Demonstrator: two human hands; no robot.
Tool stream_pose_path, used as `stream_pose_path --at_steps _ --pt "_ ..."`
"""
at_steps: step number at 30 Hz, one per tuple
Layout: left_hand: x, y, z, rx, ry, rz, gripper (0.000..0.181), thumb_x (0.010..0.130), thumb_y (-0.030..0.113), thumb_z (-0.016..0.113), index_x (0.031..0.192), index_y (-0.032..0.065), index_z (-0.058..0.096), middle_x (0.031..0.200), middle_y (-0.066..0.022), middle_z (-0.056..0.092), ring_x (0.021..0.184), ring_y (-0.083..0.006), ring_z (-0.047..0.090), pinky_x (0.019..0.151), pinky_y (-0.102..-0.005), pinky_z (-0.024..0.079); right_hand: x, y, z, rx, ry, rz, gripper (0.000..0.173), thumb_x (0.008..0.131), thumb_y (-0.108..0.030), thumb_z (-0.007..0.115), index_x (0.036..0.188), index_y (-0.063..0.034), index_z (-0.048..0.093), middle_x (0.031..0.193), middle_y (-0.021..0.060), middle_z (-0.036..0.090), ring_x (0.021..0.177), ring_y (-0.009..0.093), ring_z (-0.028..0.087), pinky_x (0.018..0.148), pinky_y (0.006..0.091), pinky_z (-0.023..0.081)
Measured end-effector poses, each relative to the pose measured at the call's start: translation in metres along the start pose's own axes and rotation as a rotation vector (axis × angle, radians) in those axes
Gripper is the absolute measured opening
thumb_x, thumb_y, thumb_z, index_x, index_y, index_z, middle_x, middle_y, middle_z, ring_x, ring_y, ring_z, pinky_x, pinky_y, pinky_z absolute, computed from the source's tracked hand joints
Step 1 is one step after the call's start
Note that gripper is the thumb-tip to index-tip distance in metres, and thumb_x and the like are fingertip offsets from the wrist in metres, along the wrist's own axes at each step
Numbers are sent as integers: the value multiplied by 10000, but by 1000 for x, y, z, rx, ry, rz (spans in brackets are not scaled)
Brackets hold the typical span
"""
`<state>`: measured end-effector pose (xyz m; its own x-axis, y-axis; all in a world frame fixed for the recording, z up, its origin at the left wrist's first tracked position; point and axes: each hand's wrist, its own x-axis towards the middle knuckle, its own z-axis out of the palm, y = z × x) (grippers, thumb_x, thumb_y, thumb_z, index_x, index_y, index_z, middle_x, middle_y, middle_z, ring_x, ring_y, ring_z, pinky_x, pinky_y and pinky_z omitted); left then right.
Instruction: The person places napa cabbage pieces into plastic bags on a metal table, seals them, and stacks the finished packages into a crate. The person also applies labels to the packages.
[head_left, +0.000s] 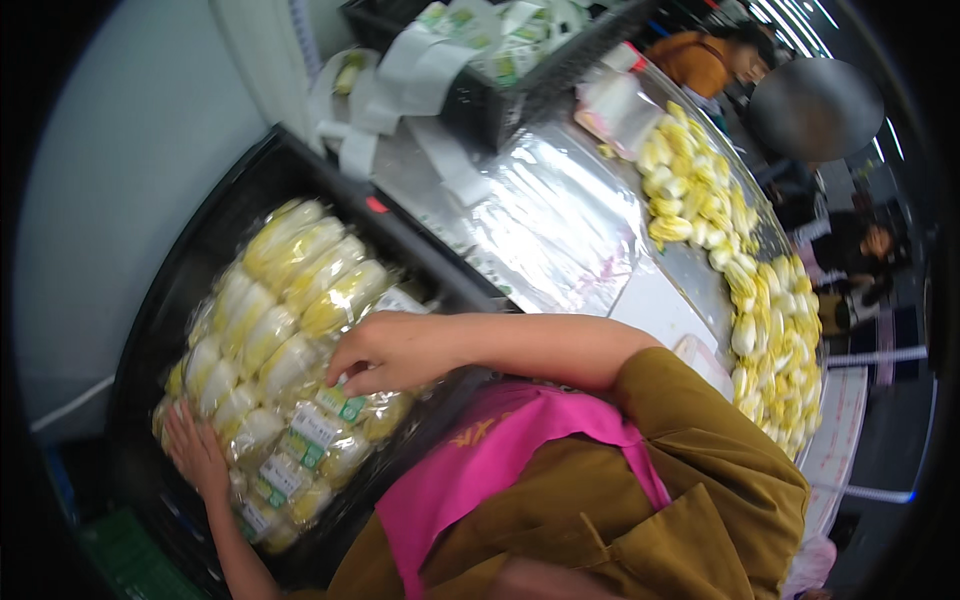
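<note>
A black plastic crate (247, 161) stands in front of me. It holds rows of pale yellow-and-white baby napa cabbages (277, 337) in clear plastic bags. Along the near side, several bags show white-and-green printed labels (281, 480). My left hand (196, 450) rests with its fingers extended against the outer side of the bagged cabbages, at the crate's left. Above the bags at the right side, my right hand (390, 352) is bent with curled fingers close to a labelled bag. Whether those fingers pinch the film cannot be made out.
Clear plastic bags (555, 217) lie on the metal table beyond my right arm. Loose cabbages (780, 330) are heaped along its far edge. A black bin (487, 105) holds label strips (427, 67) that trail out. A wall (150, 150) borders the crate. Other people stand across the table.
</note>
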<state>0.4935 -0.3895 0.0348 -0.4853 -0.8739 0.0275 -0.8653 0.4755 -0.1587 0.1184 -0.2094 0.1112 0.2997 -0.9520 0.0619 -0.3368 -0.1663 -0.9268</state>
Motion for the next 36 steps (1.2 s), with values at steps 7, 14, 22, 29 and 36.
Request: stream_pose_path --at_steps 7,14,22,29,36 --pt "11 -14 17 -162 61 31 534 939 359 339 1417 144 241 1454 -120 243 1342 -319 190 1070 -444 146 -50 -15 -10 205 205 -291 130 808 -146 642 814 -17 644 778 98 619 726 218 596 648 311 457" --pt "29 61 -79 -607 381 4 442 856 119 551 1271 15 437 1281 -167 466 1199 -295 422 1006 -372 311 -216 37 -44 193 719 280 185 779 -168 690 687 -26 618 688 33 612 653 86 558 597 234 429" --pt "114 308 -188 -1102 86 445 127 829 99 595 763 -2 558 673 -18 570 624 -67 524 586 -210 413 -315 72 18 409 917 568 163 788 -168 662 739 -25 602 640 -33 555 593 39 483 546 207 402" --pt "237 433 -175 -848 363 555 398 723 279 696 999 24 564 955 -117 616 926 -230 580 801 -350 440 -335 86 57 390 1035 711 150 809 -158 645 773 -22 595 651 1 583 595 49 510 550 212 417" --pt "307 529 -172 -212 209 510 343 787 326 585 1010 65 584 1007 -108 622 1053 -274 539 886 -478 389 -305 73 68 353 1112 845 174 807 -163 663 784 -5 596 674 5 591 632 47 516 583 216 428"
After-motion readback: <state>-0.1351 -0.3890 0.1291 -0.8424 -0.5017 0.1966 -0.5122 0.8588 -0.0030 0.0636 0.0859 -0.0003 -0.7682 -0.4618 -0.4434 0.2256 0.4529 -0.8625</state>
